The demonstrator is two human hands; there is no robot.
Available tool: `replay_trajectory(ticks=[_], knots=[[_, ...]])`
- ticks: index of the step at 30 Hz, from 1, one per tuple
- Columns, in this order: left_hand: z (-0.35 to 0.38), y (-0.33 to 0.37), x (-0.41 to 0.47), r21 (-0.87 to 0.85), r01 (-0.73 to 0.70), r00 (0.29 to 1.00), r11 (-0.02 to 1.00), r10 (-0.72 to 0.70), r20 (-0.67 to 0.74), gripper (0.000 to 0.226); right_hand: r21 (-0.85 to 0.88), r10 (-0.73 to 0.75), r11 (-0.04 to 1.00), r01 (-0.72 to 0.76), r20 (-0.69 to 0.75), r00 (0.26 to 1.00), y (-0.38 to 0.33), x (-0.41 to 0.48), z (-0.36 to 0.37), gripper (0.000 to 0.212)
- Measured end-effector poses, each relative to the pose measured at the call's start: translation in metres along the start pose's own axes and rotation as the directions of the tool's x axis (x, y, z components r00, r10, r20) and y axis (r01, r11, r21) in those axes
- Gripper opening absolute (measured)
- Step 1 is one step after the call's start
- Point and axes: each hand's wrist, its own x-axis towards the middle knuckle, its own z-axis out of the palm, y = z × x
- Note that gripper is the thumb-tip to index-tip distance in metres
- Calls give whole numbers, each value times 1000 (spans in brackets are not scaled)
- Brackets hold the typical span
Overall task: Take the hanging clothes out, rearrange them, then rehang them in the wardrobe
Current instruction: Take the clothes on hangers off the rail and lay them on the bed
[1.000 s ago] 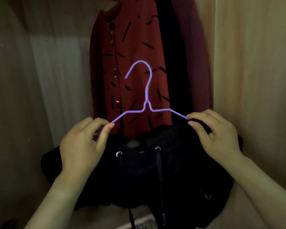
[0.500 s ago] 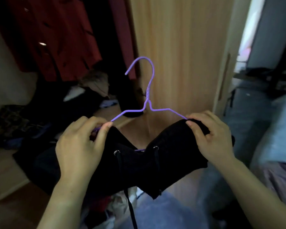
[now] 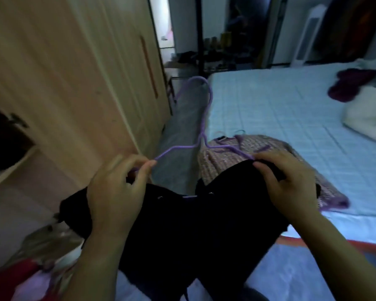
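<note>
A purple wire hanger (image 3: 204,127) stands upright in front of me, hook at the top. A black drawstring garment (image 3: 193,231) is draped over its bar. My left hand (image 3: 115,196) pinches the hanger's left shoulder together with the black fabric. My right hand (image 3: 289,183) grips the right shoulder and the fabric there. Behind them on the bed (image 3: 291,109) lies a pinkish-purple patterned garment (image 3: 230,153), with a thin hanger at its collar.
The wooden wardrobe door (image 3: 74,72) stands at the left, with a dark open compartment (image 3: 2,144) at its lower left. A purple cloth (image 3: 352,85) and a white bundle (image 3: 369,120) lie on the bed's far right. Loose red and pale items (image 3: 30,257) sit at bottom left.
My view has swung right from the wardrobe interior with its red jacket to the bed. Both hands keep the same hold on the hanger and black garment, carried along.
</note>
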Motion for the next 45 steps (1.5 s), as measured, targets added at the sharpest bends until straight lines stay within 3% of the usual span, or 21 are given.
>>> replay_trajectory(ticks=[9, 16, 22, 25, 28, 30, 33, 38, 42, 45], knots=[[138, 84, 78, -300, -97, 994, 949, 110, 26, 22, -233, 33, 970, -72, -169, 985, 100, 72, -84, 15], [291, 105, 158, -270, -63, 992, 961, 91, 93, 33, -189, 74, 977, -97, -128, 989, 247, 162, -58, 18], [406, 93, 213, -93, -40, 969, 995, 62, 240, 28, -126, 191, 974, -188, 10, 982, 361, 220, -4, 17], [463, 68, 228, 45, 19, 940, 999, -33, 339, 35, -142, 253, 962, -234, 133, 958, 418, 245, 39, 20], [499, 49, 220, 297, 67, 784, 953, -234, 575, 48, -291, 332, 926, -241, 319, 888, 462, 252, 82, 24], [508, 45, 202, 389, 75, 675, 918, -334, 658, 54, -342, 376, 909, -240, 419, 827, 472, 246, 103, 33], [507, 49, 173, 414, 136, 616, 900, -404, 676, 58, -328, 354, 924, -198, 535, 767, 457, 225, 121, 54], [483, 50, 140, 397, 277, 598, 875, -480, 642, 75, -418, 399, 902, -109, 709, 581, 409, 194, 129, 60], [443, 52, 119, 359, 374, 597, 855, -518, 613, 74, -402, 375, 913, -72, 758, 533, 364, 182, 127, 64], [407, 43, 107, 322, 413, 645, 852, -523, 557, 78, -341, 300, 940, -22, 792, 532, 326, 174, 134, 62]])
